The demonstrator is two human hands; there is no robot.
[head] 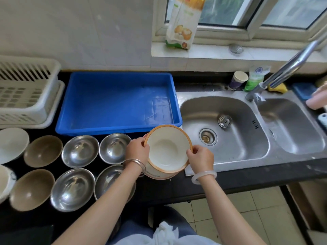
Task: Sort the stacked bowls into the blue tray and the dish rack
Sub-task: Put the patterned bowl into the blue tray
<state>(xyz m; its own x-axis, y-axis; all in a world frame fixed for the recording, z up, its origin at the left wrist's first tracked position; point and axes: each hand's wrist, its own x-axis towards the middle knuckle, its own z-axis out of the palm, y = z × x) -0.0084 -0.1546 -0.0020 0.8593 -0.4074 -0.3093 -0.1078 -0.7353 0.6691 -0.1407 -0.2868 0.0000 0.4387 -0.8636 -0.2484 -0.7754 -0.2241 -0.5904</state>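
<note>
Sorting is barely starting: the left hand [137,149] and right hand [200,159] are pinching the rim of the top bowl [168,149], at its stack just in front of the blue tray [116,132], which is holding nothing yet.

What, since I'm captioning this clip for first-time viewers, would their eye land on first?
The bright blue tray, empty, at centre, stands out most. Just in front of it, the left hand and right hand grip the rim of a white orange-rimmed bowl above a stack. To the left, steel bowls and brown bowls lie in two rows.
</note>
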